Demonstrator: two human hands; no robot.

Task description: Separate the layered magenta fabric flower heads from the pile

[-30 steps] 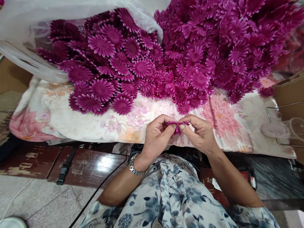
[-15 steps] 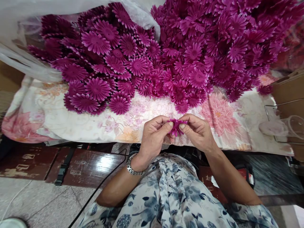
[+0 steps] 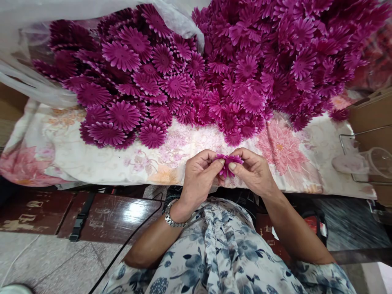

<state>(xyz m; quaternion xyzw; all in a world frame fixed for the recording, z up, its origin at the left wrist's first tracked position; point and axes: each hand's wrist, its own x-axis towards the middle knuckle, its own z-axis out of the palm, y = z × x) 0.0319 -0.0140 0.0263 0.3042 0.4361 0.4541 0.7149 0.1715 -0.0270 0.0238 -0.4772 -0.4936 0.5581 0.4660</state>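
A purple artificial flower (image 3: 227, 162) is pinched between both hands, just above the near edge of the table. My left hand (image 3: 200, 174) grips its left side, thumb on top and fingers curled beneath. On its right side, my right hand (image 3: 255, 171) holds it in the same way, with the thumb pressing near the centre. The thumbs and fingers cover part of the petals. Beyond the hands lies a large heap of similar purple flower heads (image 3: 252, 100), with more flower heads (image 3: 124, 115) piled at the left.
Clear plastic sheeting (image 3: 33, 79) drapes over the left pile. A floral cloth (image 3: 101, 165) covers the table. At the right edge are a transparent plastic cup (image 3: 379, 162), a bent metal wire (image 3: 342, 141) and a cardboard box (image 3: 372, 110).
The right thumb has shifted slightly left over the flower, and the petals look more spread. Both hands keep their hold; the whole view has moved a little.
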